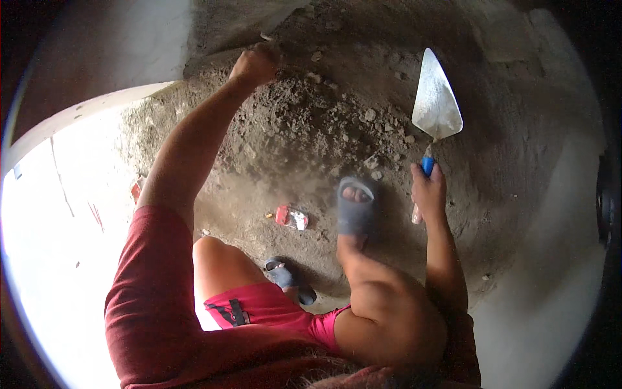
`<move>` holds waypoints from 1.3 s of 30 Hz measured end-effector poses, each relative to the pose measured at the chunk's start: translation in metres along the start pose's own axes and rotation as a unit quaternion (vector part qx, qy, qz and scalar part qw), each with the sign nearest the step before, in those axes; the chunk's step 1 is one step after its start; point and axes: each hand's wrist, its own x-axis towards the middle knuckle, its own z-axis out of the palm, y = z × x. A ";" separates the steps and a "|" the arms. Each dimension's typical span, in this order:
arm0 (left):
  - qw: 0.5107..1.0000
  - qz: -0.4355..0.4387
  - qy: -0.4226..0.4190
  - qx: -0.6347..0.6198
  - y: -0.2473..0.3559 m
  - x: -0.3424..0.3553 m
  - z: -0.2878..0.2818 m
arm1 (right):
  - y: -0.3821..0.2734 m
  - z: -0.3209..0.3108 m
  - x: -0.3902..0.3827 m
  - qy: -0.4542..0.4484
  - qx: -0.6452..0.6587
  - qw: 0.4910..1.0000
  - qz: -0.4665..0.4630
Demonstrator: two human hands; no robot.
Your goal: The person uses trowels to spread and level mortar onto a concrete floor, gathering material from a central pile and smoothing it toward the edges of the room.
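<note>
My right hand [429, 191] is wrapped round the handle of a pointed trowel [438, 97], with the blue collar showing above the fist. The trowel's broad metal blade points away from me, over the dirt floor. My left arm reaches far forward, and my left hand [256, 65] is closed at the far end of the rubble, close to the foot of the wall. Its fingers are in shadow, so whatever they hold is hidden. A small pale piece [266, 37] shows just beyond the left hand.
Loose dirt and broken rubble [311, 117] spread between my hands. A crumpled red and white packet [291, 218] lies nearer my feet, which are in grey slide sandals [356, 211]. A pale wall [129, 52] stands at the far left; another wall [551, 279] rises on the right.
</note>
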 end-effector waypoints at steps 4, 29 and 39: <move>0.993 0.052 0.049 0.094 0.000 -0.001 0.008 | 0.011 -0.006 0.004 0.053 0.013 0.999 -0.003; 0.965 -0.233 -0.037 -0.115 -0.029 0.006 -0.047 | -0.002 -0.008 -0.035 0.135 0.316 0.937 0.061; 0.994 -0.028 -0.057 -0.087 0.076 -0.062 -0.071 | -0.012 -0.007 -0.058 0.145 0.368 0.914 0.087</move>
